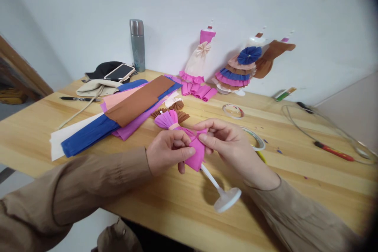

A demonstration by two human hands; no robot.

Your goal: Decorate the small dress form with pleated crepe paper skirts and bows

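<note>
Above the front of the table I hold a small white dress stand [210,176], tilted so its round base points toward me. Pink crepe paper [195,158] is wrapped about its upper part. My left hand [167,151] is closed on the left side of the paper, thumb on top. From the right, my right hand [228,141] pinches the paper's edge between thumb and fingers. A purple-pink gathered crepe piece [165,120] with a pale band fans out beyond my left fingers. Pleated brown paper [183,116] lies just behind it.
Folded crepe strips [138,102] cover the table's left side. Three dressed miniature forms lean at the wall, including a layered one [236,73]. A flask [138,47], phone [119,72] and pen [79,99] stand or lie left. Tape rolls [233,111] and a red-handled corded tool [333,151] lie right.
</note>
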